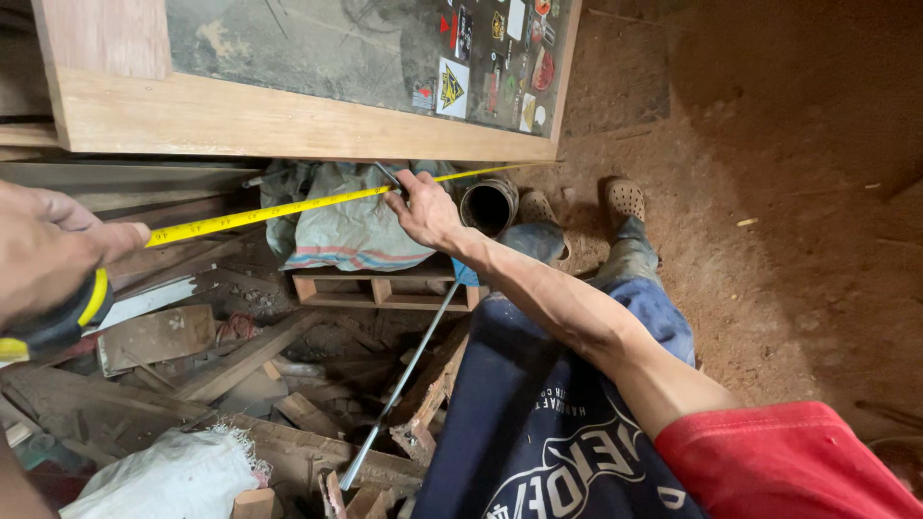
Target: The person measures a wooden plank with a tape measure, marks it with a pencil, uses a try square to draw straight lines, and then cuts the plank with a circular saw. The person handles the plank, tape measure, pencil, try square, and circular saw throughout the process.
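1. Under the long wooden frame of the bench, I see my left hand clenched around a black and yellow tape measure case.
2. From that left hand, the yellow tape blade runs out taut and slightly upward to my right hand, just below the frame's lower edge.
3. My right hand grasps a pencil, its point up at the frame just above the blade; the hand's fingers rest at the blade.
4. Past the right hand, the blade carries on toward the frame's far corner.
5. Just below the right hand lies a pale striped sack on a small wooden pallet.
6. Right beside that hand, on its outer side, stands a dark round pipe end.
7. Below my right forearm, a long metal rod slants across scrap boards.
8. Beyond the pipe, my two feet in perforated clogs rest on the red dirt floor.
9. Near my left hand, low down, lies a white bag among offcuts.
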